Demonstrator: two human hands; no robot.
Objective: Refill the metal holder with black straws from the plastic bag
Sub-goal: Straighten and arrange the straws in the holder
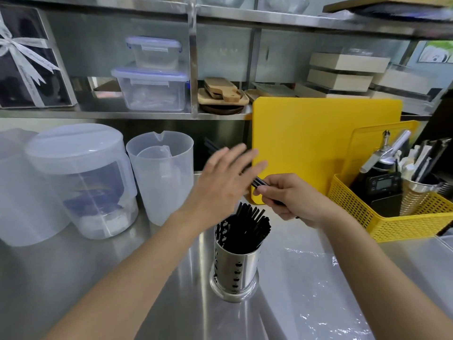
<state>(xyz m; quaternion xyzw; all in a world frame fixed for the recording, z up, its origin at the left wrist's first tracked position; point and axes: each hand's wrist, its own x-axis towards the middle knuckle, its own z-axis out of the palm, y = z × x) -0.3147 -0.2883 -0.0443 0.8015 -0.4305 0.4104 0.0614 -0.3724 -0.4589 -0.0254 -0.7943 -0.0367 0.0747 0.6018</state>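
Note:
A perforated metal holder [235, 268] stands upright on the steel counter, holding several black straws [247, 227] that lean to the right. Just above and behind it my right hand [294, 200] is closed on a small bunch of black straws [258, 182], whose ends poke out to the left. My left hand [223, 182] hovers open and blurred, fingers spread, in front of those straw ends. A clear plastic bag [326, 278] lies flat on the counter to the right of the holder.
A yellow cutting board [318, 138] leans against the back. A yellow basket [411, 222] with tools, a scale and another metal cup sits at the right. Clear plastic jugs [161, 177] and tubs [81, 177] stand at the left. Shelves above hold boxes.

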